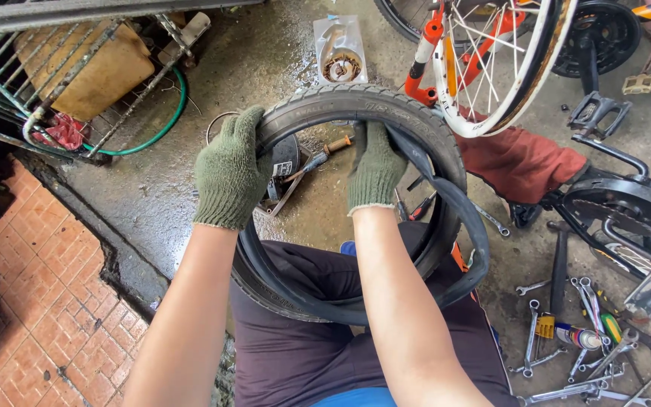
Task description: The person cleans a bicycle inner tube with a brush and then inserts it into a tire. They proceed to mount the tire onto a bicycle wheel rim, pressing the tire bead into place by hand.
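- The left hand point(229, 172), in a green knit glove, is clamped over the upper left of a black bicycle tyre point(356, 105), fingers curled over the tread and thumb side toward the camera.
- The right hand point(374, 169), gloved the same way, reaches through the tyre's opening and grips the inside of its upper rim, fingers tucked up under the bead.
- The tyre stands upright on the person's lap, its lower arc resting against dark trousers point(303, 332).
- A black inner tube point(470, 226) hangs loose out of the tyre on the right side, looping down and back toward the tyre's bottom.
- Beyond the tyre, on the wet concrete floor point(152, 188), lie a tool with an orange-brown handle point(337, 145) and a clear packet holding a coiled part point(340, 49).
- A white-rimmed wheel in an orange frame point(491, 53) stands at upper right, above a red cloth point(521, 162).
- Spanners and screwdrivers point(582, 339) are scattered on the floor at lower right, near a black bicycle frame with pedals point(619, 203).
- At upper left, a metal rack point(62, 68) sits over a green hose point(163, 124); red brick paving point(39, 286) lies at lower left.
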